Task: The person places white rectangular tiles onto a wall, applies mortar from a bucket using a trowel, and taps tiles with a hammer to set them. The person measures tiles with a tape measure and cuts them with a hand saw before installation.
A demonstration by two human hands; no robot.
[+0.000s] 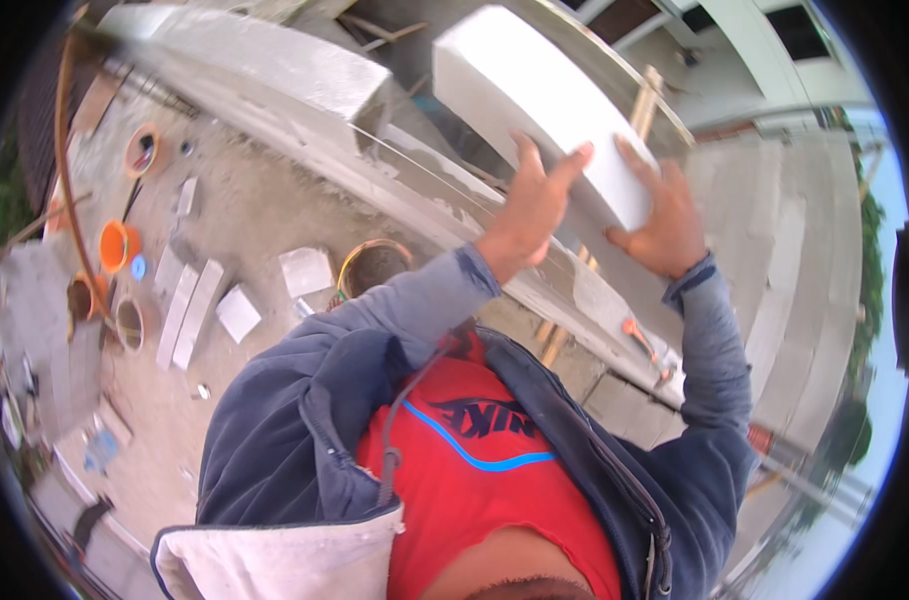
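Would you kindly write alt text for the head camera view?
A person's right hand holds the near end of a long white block, the left hand against its side, by a wall; orange buckets and loose blocks stand at left.

left grip (529, 208): fingers spread | right grip (666, 225): curved | forearms (714, 345): outstretched

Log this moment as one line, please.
left hand: at side of white block | right hand: gripping block's near end | orange-handled tool: on wall | orange bucket: on floor, left
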